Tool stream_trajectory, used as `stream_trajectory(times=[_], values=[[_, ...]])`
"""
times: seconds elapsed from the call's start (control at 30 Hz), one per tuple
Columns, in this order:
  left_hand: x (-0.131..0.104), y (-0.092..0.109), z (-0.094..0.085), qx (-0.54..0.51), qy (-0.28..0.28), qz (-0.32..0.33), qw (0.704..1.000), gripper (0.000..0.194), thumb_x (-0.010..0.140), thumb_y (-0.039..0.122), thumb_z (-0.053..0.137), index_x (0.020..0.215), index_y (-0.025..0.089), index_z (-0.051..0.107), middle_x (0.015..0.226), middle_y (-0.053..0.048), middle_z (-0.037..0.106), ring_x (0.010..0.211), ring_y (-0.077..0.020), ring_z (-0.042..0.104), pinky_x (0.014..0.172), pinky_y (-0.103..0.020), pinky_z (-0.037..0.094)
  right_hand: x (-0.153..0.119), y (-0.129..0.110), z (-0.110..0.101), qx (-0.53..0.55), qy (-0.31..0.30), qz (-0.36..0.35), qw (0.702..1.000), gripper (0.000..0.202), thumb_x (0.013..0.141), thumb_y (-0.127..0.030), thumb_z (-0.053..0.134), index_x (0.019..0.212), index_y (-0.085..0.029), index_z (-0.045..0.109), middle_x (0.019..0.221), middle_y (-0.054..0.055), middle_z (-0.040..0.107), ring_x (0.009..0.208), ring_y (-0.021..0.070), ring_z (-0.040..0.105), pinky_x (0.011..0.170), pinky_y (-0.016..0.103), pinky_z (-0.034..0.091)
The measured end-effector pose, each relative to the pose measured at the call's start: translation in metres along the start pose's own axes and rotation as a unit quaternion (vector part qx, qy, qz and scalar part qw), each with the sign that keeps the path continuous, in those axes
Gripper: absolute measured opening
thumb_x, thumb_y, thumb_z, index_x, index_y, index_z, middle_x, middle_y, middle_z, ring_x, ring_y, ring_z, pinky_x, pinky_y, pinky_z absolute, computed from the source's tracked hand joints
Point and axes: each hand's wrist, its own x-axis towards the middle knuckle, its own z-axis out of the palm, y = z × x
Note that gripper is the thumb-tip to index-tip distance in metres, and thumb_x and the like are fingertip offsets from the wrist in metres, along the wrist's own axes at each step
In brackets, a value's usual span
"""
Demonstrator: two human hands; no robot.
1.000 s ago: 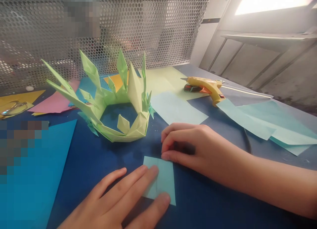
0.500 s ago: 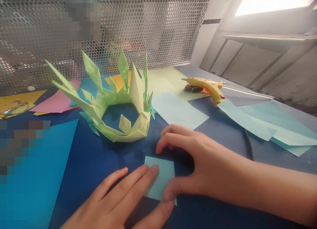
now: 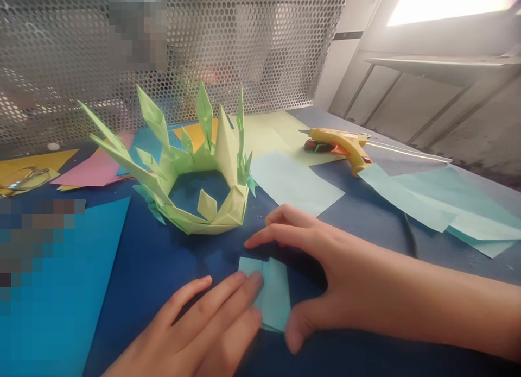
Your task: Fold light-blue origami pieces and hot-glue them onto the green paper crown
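A small light-blue paper square with folded layers lies on the dark blue table top. Flat over its left part, my left hand has its fingers stretched out, fingertips on the paper. My right hand arches around the paper's right side, thumb at the lower right corner and fingers apart above the top edge, holding nothing. Just beyond them stands a green folded-paper crown with pointed spikes.
A yellow glue gun rests at the back right, near pale blue sheets. Another pale sheet lies beside the crown. A large blue sheet is at left, and a perforated metal screen stands behind.
The paper's right side has shifted, showing a folded layer. My left thumb has drawn in to the left, and my right thumb has moved right, off the paper's face.
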Motion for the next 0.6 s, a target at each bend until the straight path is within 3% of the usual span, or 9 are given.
stream_trajectory(times=[0.07, 0.23, 0.4, 0.53, 0.6], values=[[0.001, -0.001, 0.0, 0.015, 0.01, 0.007, 1.0, 0.035, 0.112, 0.02, 0.027, 0.135, 0.018, 0.054, 0.156, -0.005, 0.056, 0.16, -0.0156, 0.014, 0.128, -0.036, 0.009, 0.001, -0.001, -0.001, 0.008, -0.013, -0.003, 1.0, 0.076, 0.06, -0.041, 0.098, 0.129, -0.034, 0.068, 0.125, 0.0, 0.053, 0.11, 0.0229, 0.059, 0.097, 0.035, 0.05], [0.002, 0.0, 0.0, 0.01, 0.03, -0.002, 0.999, 0.041, 0.11, 0.01, 0.024, 0.133, 0.018, 0.056, 0.157, -0.004, 0.056, 0.16, -0.0146, 0.017, 0.128, -0.036, 0.011, 0.0, -0.003, -0.006, 0.031, -0.021, -0.004, 0.999, 0.061, 0.072, -0.045, 0.093, 0.126, -0.032, 0.068, 0.124, -0.001, 0.056, 0.11, 0.0206, 0.059, 0.098, 0.033, 0.049], [0.002, -0.001, 0.0, -0.012, 0.018, -0.002, 1.0, 0.039, 0.112, 0.014, 0.022, 0.134, 0.02, 0.054, 0.159, 0.0, 0.054, 0.16, -0.0125, 0.015, 0.129, -0.034, 0.01, -0.003, -0.004, -0.002, 0.024, -0.007, -0.005, 1.0, 0.038, 0.09, -0.026, 0.074, 0.128, -0.03, 0.066, 0.125, 0.001, 0.057, 0.109, 0.0175, 0.062, 0.098, 0.032, 0.049], [0.004, -0.002, -0.003, -0.019, 0.017, -0.003, 1.0, 0.041, 0.111, 0.01, 0.021, 0.134, 0.021, 0.053, 0.155, 0.001, 0.058, 0.16, -0.0115, 0.01, 0.128, -0.032, 0.011, -0.001, -0.001, 0.005, -0.017, 0.048, -0.082, 0.995, 0.026, 0.097, -0.012, 0.055, 0.116, -0.021, 0.07, 0.115, 0.004, 0.063, 0.103, 0.0148, 0.065, 0.094, 0.027, 0.05], [0.003, -0.002, -0.003, -0.02, 0.013, -0.005, 1.0, 0.038, 0.112, 0.017, 0.022, 0.134, 0.022, 0.053, 0.158, -0.001, 0.055, 0.16, -0.0127, 0.014, 0.127, -0.033, 0.014, 0.0, 0.002, 0.007, -0.033, 0.081, -0.133, 0.987, 0.031, 0.1, -0.007, 0.043, 0.109, -0.017, 0.071, 0.109, 0.005, 0.065, 0.097, 0.0122, 0.067, 0.089, 0.023, 0.051]])
